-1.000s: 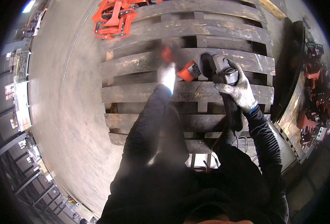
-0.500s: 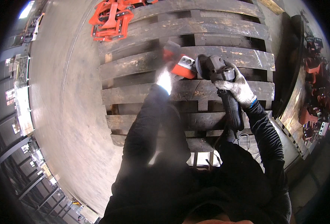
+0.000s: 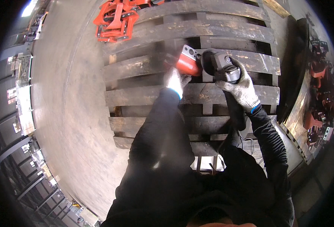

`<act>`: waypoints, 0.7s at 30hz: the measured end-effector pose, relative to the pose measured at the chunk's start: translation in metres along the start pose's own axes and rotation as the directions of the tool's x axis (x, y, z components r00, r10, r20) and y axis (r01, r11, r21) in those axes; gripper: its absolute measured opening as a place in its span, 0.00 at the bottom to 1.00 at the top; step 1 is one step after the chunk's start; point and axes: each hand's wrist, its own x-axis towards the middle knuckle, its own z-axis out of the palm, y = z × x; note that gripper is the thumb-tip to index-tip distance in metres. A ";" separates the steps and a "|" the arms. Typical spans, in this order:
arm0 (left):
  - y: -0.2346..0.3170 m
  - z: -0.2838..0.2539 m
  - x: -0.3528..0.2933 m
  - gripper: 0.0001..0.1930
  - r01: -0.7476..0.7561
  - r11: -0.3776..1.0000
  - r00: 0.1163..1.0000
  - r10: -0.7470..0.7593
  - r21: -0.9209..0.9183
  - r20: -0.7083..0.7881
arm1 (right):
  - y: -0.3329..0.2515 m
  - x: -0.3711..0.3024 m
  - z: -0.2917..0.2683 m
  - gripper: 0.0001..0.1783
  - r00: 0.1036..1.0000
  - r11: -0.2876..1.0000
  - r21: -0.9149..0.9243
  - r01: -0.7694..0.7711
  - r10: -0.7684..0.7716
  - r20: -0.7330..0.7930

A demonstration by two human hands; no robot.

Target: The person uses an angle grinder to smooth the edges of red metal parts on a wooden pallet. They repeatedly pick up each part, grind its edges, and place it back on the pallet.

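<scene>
I am holding a red metal part (image 3: 188,63) in my left hand (image 3: 175,80) and a dark angle grinder (image 3: 223,67) in my right hand (image 3: 241,87). Both hands are in grey work gloves, and each one is closed around its own thing; the two hands are staying a little apart. The part and the grinder's head are meeting just above the wooden pallet (image 3: 136,68), near the middle of its far boards, closer to the right edge than to the left.

I am judging the red part as stiff and rather heavy for its size, with hard edges and a pale plate with holes at its top. I am gripping it from below, at the end away from the disc, so that my fingers are not near the wheel. The grinder is feeling like a heavy tool, so I am wrapping my whole palm around its body. More red parts (image 3: 116,19) are lying at the pallet's far left corner.
</scene>
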 end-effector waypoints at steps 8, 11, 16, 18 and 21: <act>-0.071 -0.051 0.084 0.33 -0.092 0.995 0.990 0.087 0.036 0.115 | -0.034 0.019 0.032 0.52 0.993 0.993 -0.036 0.114 -0.112 0.045; -0.066 -0.044 0.081 0.31 0.072 0.965 0.990 -0.038 -0.251 0.136 | -0.039 0.020 0.033 0.51 0.989 0.985 -0.101 0.143 -0.139 0.043; -0.042 -0.005 0.042 0.32 -0.057 0.975 0.998 0.056 -0.214 -0.007 | -0.037 0.015 0.030 0.49 0.991 0.980 -0.153 0.130 -0.124 0.046; -0.040 -0.010 0.039 0.34 -0.194 0.981 0.980 0.194 -0.019 0.041 | -0.032 0.014 0.031 0.48 0.990 0.976 -0.166 0.139 -0.131 0.059; -0.055 -0.044 0.061 0.37 -0.250 0.968 0.958 0.244 0.022 0.153 | -0.037 0.010 0.033 0.48 0.993 0.986 -0.139 0.092 -0.080 0.091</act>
